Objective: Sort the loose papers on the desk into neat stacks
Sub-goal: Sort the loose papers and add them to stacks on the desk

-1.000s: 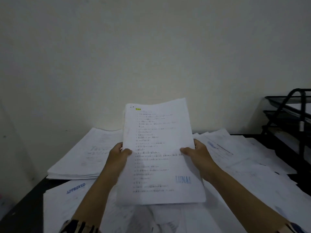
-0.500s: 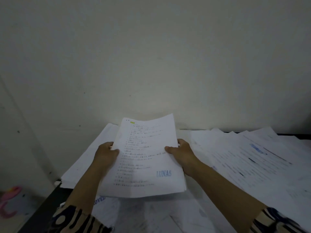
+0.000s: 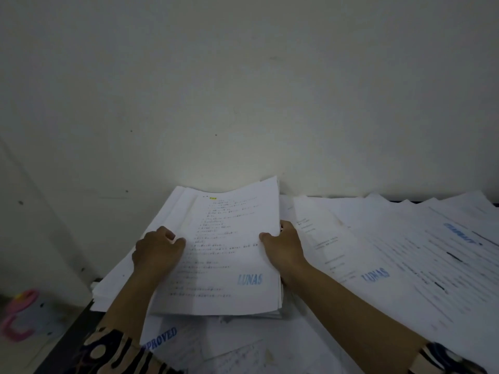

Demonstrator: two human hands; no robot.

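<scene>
The left hand [image 3: 158,249] grips the left edge of a bundle of printed sheets [image 3: 229,255], thumb on top of the page and fingers curled at the margin. The right hand [image 3: 283,245] pinches the bundle's right edge, thumb pressed on the top page and fingers tucked underneath. The top sheet carries lines of small text, a yellow mark near its head and a blue "LUNAS" stamp at its lower right corner. The bundle sits over a thicker white stack [image 3: 127,271] at the back left of the tabletop [image 3: 67,344], close against the wall [image 3: 243,90]; whether it is resting fully on that stack or is just above it cannot be told. Both forearms end in patterned sleeves [image 3: 116,352]. In front of the bundle lies a sheet stamped in blue "APPROVED" [image 3: 162,340], partly covered. To the right, loose papers [image 3: 405,265] spread overlapping across the tabletop, one with another blue "LUNAS" stamp. At the far left, below the tabletop's edge, a blurred pink object [image 3: 19,317] shows.
</scene>
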